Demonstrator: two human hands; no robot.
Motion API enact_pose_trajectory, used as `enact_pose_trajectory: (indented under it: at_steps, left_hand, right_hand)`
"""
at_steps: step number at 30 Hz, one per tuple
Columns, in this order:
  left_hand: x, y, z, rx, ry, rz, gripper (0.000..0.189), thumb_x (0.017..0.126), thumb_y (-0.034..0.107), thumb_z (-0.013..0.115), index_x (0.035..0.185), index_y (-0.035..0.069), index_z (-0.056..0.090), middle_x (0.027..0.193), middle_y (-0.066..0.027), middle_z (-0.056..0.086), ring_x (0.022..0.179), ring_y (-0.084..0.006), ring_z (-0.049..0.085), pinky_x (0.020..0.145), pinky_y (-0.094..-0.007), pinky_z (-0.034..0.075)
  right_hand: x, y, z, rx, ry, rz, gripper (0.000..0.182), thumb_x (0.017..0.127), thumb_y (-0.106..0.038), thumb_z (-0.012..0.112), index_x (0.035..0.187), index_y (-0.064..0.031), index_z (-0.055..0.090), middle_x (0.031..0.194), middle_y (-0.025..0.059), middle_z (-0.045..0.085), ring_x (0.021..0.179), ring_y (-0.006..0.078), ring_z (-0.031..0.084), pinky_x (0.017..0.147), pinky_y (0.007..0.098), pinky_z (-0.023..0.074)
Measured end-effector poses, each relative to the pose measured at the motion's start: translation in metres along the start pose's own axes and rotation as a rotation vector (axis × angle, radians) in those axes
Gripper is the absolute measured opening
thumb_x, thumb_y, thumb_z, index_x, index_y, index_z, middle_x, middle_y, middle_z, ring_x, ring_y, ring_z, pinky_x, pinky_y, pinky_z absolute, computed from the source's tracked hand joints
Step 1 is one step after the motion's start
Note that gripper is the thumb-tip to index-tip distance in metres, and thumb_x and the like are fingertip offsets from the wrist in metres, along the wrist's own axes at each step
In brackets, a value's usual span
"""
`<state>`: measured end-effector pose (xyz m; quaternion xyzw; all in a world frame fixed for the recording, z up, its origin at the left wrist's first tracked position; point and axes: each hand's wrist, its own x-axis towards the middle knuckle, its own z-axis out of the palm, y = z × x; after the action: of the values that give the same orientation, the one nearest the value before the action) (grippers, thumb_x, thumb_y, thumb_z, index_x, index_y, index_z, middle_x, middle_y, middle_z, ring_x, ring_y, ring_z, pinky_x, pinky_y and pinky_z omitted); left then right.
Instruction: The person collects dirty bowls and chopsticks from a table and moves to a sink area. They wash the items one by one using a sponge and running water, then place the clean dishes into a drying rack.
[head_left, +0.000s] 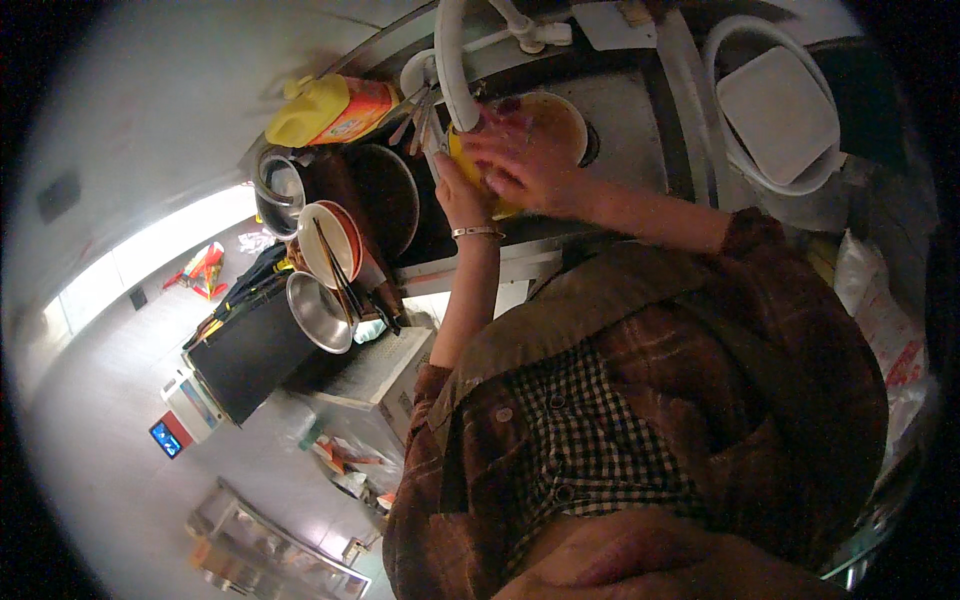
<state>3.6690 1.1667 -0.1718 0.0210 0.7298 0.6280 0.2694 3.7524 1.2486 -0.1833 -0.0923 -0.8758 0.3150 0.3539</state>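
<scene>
At a dark sink, my left hand, with a bracelet at its wrist, grips the edge of a yellow object, perhaps a bowl or basin. My right hand reaches over that object with bent fingers, slightly blurred; whether it holds anything is unclear. The pale faucet spout ends right above my hands. Behind my right hand, a round light-rimmed bowl sits in the sink, with something orange-brown inside. Several utensils stand by the spout, left of my hands.
Left of the sink are a yellow jug, a metal pot, a dark round pan, stacked bowls with chopsticks, and a steel bowl. A white basin holding a pale rectangular container stands at the right.
</scene>
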Motion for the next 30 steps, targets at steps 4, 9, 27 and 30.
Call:
enact_pose_trajectory:
  at_steps: [4, 9, 27, 30]
  left_hand:
    - [0.003, -0.007, -0.002, -0.084, -0.028, -0.014, 0.05, 0.085, 0.043, 0.034, 0.087, -0.002, 0.055, 0.081, -0.0083, 0.058, 0.071, -0.015, 0.056, 0.061, -0.0241, 0.044]
    - [0.0, 0.012, 0.0, -0.087, -0.023, -0.1, 0.05, 0.085, 0.043, 0.034, 0.094, -0.003, 0.052, 0.087, -0.0099, 0.057, 0.077, -0.0188, 0.057, 0.066, -0.0279, 0.046]
    - [0.002, 0.014, -0.006, -0.095, -0.103, -0.069, 0.05, 0.085, 0.043, 0.034, 0.098, -0.003, 0.05, 0.092, -0.0104, 0.057, 0.079, -0.0206, 0.057, 0.068, -0.0309, 0.047]
    - [0.003, 0.015, -0.01, -0.107, -0.081, -0.079, 0.051, 0.085, 0.044, 0.034, 0.098, -0.003, 0.05, 0.092, -0.0105, 0.057, 0.079, -0.0201, 0.057, 0.068, -0.0304, 0.047]
  right_hand:
    - [-0.004, 0.001, 0.003, 0.205, -0.037, 0.153, 0.037, 0.077, -0.016, 0.05, 0.113, -0.0073, 0.044, 0.1, 0.0096, 0.053, 0.097, 0.0269, 0.047, 0.09, 0.0374, 0.0306]
    - [0.006, 0.063, 0.001, 0.83, -0.263, 0.642, 0.036, 0.081, -0.026, 0.047, 0.111, -0.0051, 0.045, 0.102, 0.0102, 0.052, 0.098, 0.0279, 0.047, 0.085, 0.0371, 0.0359]
    - [0.009, 0.09, 0.007, 0.826, -0.301, 0.612, 0.036, 0.086, -0.034, 0.036, 0.11, -0.0101, 0.048, 0.087, 0.004, 0.056, 0.081, 0.0128, 0.05, 0.073, 0.0276, 0.0396]
    - [0.009, 0.075, 0.005, 0.581, -0.26, 0.529, 0.034, 0.083, -0.03, 0.042, 0.111, -0.0105, 0.048, 0.095, 0.0043, 0.055, 0.087, 0.0159, 0.05, 0.075, 0.0298, 0.0401]
